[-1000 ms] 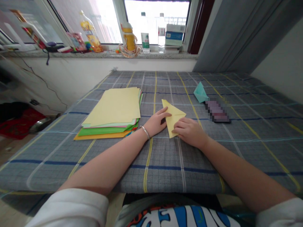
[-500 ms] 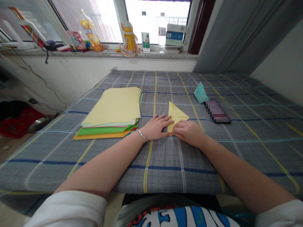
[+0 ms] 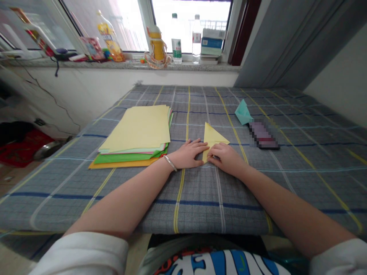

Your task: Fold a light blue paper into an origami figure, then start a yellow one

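Observation:
A yellow folded paper (image 3: 212,133), triangular with a crease across it, lies flat on the checked cloth in front of me. My left hand (image 3: 187,154) rests palm down at its left edge, fingers stretched out and the tips on the paper. A silver bangle circles that wrist. On the paper's lower right side, my right hand (image 3: 226,159) has curled fingers, thumb and forefinger pinched at its near part. The right fingers hide some of the lower edge.
Left of my hands lies a stack of coloured paper (image 3: 137,128). A folded teal paper (image 3: 243,113) sits at the right, touching a phone (image 3: 263,134). Bottles and boxes line the windowsill (image 3: 183,68) behind the cloth-covered table (image 3: 160,214).
My right hand has shifted slightly, its fingers more bent at the paper's lower edge. The left hand and the paper have hardly moved.

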`<state>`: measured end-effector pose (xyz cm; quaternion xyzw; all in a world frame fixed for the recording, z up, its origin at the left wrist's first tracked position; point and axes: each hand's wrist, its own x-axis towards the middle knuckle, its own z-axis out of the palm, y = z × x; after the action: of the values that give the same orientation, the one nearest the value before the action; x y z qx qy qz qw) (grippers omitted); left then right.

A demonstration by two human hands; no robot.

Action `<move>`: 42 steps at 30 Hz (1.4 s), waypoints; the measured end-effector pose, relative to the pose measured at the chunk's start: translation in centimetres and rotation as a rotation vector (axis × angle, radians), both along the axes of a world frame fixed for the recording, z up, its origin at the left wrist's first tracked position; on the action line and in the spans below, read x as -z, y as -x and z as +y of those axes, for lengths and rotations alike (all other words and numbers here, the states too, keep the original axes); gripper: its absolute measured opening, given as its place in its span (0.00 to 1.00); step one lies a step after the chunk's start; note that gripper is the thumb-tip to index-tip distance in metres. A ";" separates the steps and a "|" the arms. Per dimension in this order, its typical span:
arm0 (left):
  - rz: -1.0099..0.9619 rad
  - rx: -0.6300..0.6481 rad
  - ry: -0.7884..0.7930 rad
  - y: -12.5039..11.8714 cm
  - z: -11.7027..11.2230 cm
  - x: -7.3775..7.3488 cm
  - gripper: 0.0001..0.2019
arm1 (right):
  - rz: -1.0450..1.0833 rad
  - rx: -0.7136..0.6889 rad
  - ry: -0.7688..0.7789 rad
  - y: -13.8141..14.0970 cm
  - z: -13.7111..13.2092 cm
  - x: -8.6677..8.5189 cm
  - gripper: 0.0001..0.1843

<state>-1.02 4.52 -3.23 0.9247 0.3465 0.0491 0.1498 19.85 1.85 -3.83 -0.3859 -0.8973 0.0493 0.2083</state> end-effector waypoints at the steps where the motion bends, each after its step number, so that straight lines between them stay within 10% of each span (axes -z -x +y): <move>1: -0.010 0.007 0.005 0.1 0.0 0.0 0.30 | 0.012 0.004 0.012 0.0 0.1 0.1 0.04; 20: -0.132 -0.068 -0.228 -1.2 -0.9 0.5 0.20 | 0.034 0.272 -0.017 0.6 0.7 0.7 0.07; 42: -0.208 -0.150 -0.216 -1.7 -0.9 1.0 0.10 | 0.112 0.141 0.128 -1.8 2.5 1.9 0.04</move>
<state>0.71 3.66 -4.22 0.8969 0.3898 0.1926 0.0807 21.68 4.34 -5.70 -0.4571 -0.8501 0.1131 0.2359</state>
